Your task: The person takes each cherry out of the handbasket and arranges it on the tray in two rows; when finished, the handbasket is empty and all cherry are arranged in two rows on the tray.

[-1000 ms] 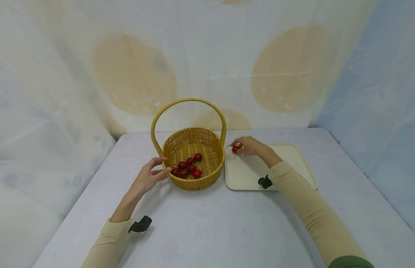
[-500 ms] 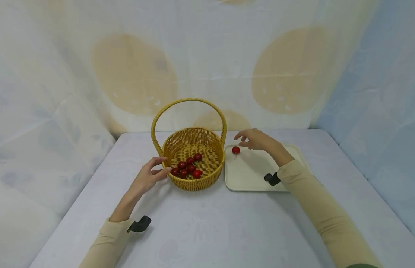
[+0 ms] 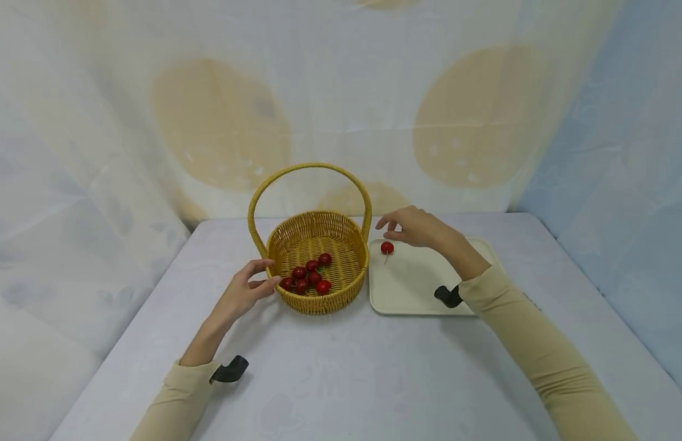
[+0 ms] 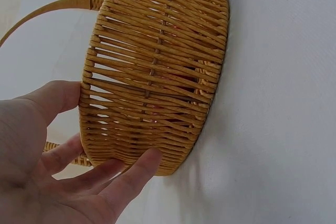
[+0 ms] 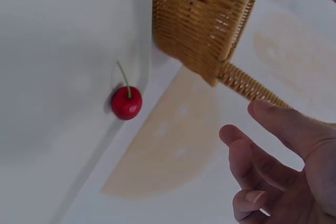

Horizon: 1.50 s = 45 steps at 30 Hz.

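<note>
My left hand (image 3: 244,294) touches the left side of a woven yellow basket (image 3: 319,304). In the left wrist view its thumb (image 4: 60,98) meets the rim and its other fingers spread along the outer wall near the handle base. Several red cherries (image 3: 299,272) lie in the basket, mostly toward the front left. A single cherry (image 3: 387,247) with its stem rests on the cream tray (image 3: 407,294), near the back left corner. Just above and behind that cherry hovers my right hand (image 3: 415,225), fingers loosely bent and holding nothing; the right wrist view shows a gap between hand and cherry.
The basket's tall arched handle (image 3: 310,164) rises above its bowl. The tray stands close to the basket's right side, partly under my right forearm. A pale cloth covers the table (image 3: 341,373), and patterned curtains (image 3: 341,92) hang behind and at the sides.
My right hand has let go of the cherry on the tray, lifted up and back, then shifted slightly left above it. My left hand and the basket have stayed nearly still.
</note>
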Each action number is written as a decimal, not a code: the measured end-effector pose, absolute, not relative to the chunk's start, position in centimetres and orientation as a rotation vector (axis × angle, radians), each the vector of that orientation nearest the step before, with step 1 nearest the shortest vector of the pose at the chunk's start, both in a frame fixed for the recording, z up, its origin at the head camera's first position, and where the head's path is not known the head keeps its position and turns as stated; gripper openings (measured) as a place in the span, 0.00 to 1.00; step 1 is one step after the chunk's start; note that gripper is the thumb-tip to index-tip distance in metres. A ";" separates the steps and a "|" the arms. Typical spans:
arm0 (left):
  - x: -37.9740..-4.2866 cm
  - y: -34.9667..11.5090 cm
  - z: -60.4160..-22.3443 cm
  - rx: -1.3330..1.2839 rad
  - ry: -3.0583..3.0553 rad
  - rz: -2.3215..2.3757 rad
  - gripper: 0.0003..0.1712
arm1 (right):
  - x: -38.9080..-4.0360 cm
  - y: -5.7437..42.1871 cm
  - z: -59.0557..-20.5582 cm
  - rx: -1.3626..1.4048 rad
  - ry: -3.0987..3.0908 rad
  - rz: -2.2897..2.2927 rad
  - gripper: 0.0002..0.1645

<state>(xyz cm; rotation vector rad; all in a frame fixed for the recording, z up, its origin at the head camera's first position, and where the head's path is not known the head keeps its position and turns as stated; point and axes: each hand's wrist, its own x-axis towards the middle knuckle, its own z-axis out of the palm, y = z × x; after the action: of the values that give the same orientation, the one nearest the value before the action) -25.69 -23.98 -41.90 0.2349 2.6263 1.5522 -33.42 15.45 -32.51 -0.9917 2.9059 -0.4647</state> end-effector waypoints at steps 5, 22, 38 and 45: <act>-25.7 -24.1 -42.1 0.243 2.621 1.556 0.39 | -32.8 14.1 -32.3 -1.037 2.871 -0.456 0.15; -25.6 -24.2 -42.0 0.244 2.616 1.566 0.39 | -32.8 9.3 -33.6 -1.154 2.794 -0.450 0.18; -25.6 -24.2 -41.9 0.249 2.615 1.565 0.37 | -33.8 5.6 -36.2 -1.155 2.695 -0.504 0.18; -25.6 -24.0 -41.8 0.255 2.589 1.587 0.38 | -34.4 4.8 -37.2 -1.111 2.704 -0.491 0.18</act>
<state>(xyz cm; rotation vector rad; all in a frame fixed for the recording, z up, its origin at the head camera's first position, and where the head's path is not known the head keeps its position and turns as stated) -25.55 -24.02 -41.84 0.2550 2.5890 1.5874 -34.40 4.77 -37.25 -1.1107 2.7043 -0.4914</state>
